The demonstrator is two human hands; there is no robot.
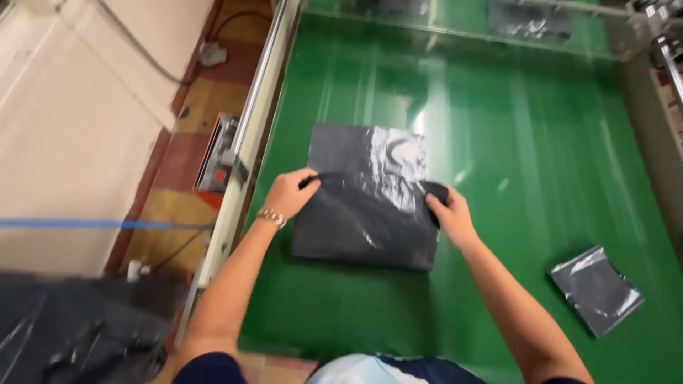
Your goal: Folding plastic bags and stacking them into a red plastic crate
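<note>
On a glossy green table surface (498, 178) lies a dark grey, shiny plastic bag (366, 203), spread flat near the left edge and partly folded, its lower half doubled over so that a fold line runs across its middle. The left hand (288, 193), with a gold-coloured bracelet (272, 217) at the wrist, pinches the left end of that folded edge between thumb and fingers. The right hand (449, 215) grips the right end of the same edge, its fingers closed on the plastic. Both forearms reach in from the bottom of the view. Well apart to the right, near the lower right corner, lies a small folded square of the same dark grey plastic (596, 290). Along the table's left side runs a pale metal rail (245, 142), and beyond it is a tiled floor (199, 92).
</note>
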